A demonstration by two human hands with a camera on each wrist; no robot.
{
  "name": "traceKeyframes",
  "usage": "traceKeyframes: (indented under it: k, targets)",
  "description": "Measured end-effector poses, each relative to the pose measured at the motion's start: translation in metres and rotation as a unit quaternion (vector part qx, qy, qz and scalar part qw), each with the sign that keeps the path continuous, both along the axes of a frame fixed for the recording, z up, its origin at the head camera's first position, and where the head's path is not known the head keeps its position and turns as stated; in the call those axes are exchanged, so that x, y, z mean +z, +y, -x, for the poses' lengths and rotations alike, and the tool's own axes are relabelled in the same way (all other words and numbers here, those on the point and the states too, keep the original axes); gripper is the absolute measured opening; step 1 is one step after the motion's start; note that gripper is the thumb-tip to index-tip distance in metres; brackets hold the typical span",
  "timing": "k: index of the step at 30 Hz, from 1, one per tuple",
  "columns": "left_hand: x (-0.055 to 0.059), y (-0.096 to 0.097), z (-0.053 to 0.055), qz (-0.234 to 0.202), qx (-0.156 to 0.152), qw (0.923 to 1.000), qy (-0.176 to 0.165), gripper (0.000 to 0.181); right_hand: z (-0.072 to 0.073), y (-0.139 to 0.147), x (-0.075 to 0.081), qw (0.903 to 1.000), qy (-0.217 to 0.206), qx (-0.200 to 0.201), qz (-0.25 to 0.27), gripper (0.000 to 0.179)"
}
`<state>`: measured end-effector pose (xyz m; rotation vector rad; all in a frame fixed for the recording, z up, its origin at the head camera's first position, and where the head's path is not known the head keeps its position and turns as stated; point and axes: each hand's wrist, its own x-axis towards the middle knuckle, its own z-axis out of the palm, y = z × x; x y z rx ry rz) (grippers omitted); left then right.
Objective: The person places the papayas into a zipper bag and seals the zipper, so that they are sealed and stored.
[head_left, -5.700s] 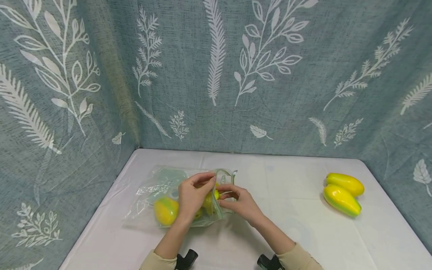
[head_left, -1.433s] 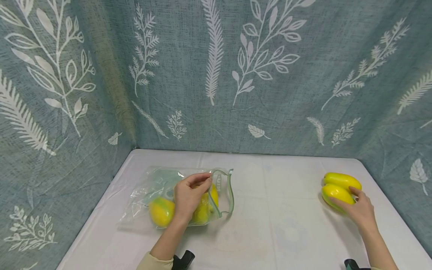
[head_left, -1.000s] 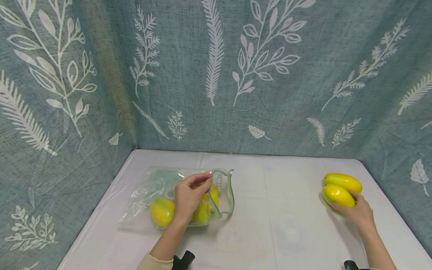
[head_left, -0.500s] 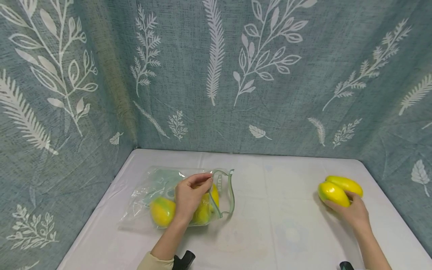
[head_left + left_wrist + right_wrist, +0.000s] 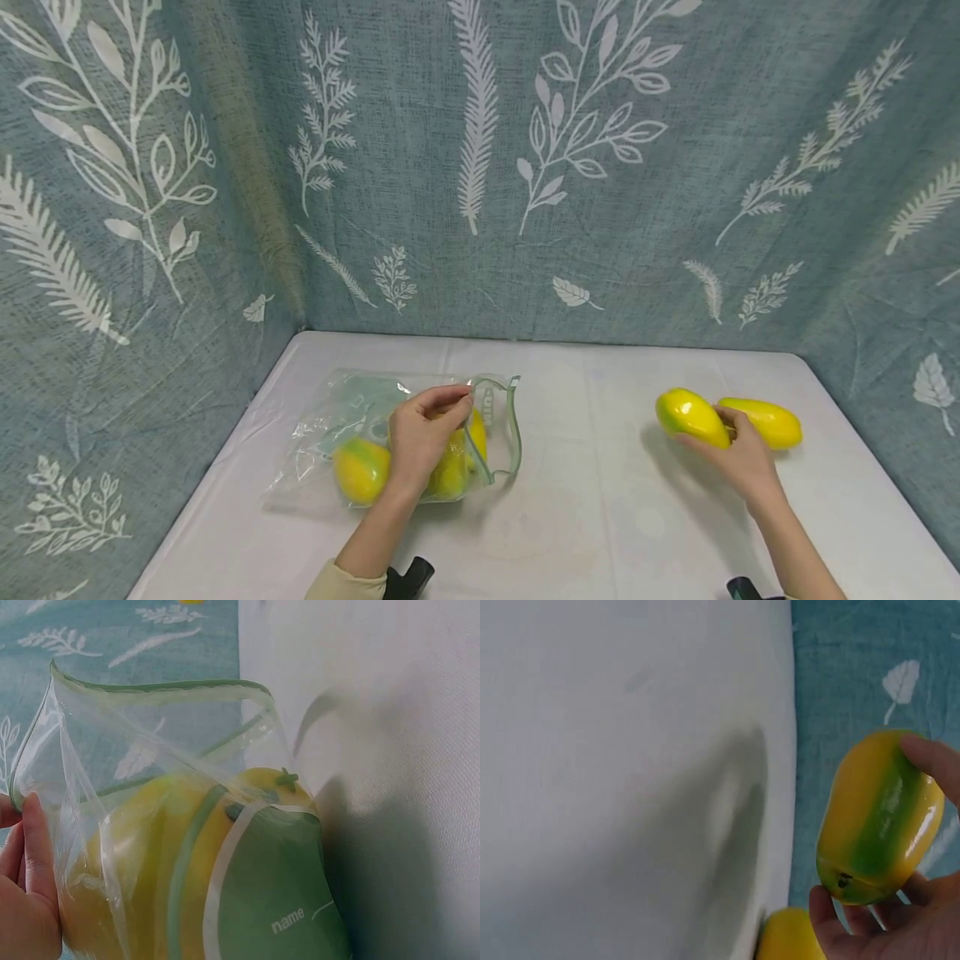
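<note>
My left hand point(image 5: 424, 433) pinches the mouth edge of a clear zip bag point(image 5: 315, 450) with a green-edged opening, which gapes to the right. Several yellow-green fruits point(image 5: 362, 472) lie inside, partly hidden behind that hand. Close up in the left wrist view, the bag point(image 5: 161, 686) has a green label panel, and a small green stem tops one fruit. My right hand point(image 5: 738, 458) grips a glossy yellow papaya point(image 5: 692, 415) with a green stripe, held above the table as its shadow lies apart. In the right wrist view, thumb and fingers wrap the papaya point(image 5: 881, 817).
A second papaya point(image 5: 767, 422) lies on the white-covered table point(image 5: 585, 517), just behind and right of my right hand. Blue-green curtains point(image 5: 420, 167) with white leaf prints stand along the table's back and sides.
My right hand left the bag's mouth, reached to the right, took hold of the nearer papaya and lifted it leftward off the table. The left hand keeps its pinch on the bag.
</note>
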<state>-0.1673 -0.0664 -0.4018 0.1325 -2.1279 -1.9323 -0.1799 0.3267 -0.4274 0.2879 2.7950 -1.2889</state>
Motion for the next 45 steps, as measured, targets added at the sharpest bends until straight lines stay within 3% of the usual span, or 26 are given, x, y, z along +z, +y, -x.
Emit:
traceKeyframes:
  k: [11,26,45]
  targets:
    - [0.003,0.001,-0.002,0.005,0.000,1.0000,-0.001,0.018,0.000,-0.053,0.008,0.9981,0.022,0.058,0.004,0.092]
    - [0.000,0.001,0.000,0.008,0.001,1.0000,-0.004,0.018,0.005,-0.129,0.002,0.9897,0.073,0.117,0.040,0.073]
    - [0.000,0.001,-0.002,0.001,-0.007,0.9999,0.009,0.018,0.015,-0.200,-0.005,0.9789,0.084,0.168,0.080,0.070]
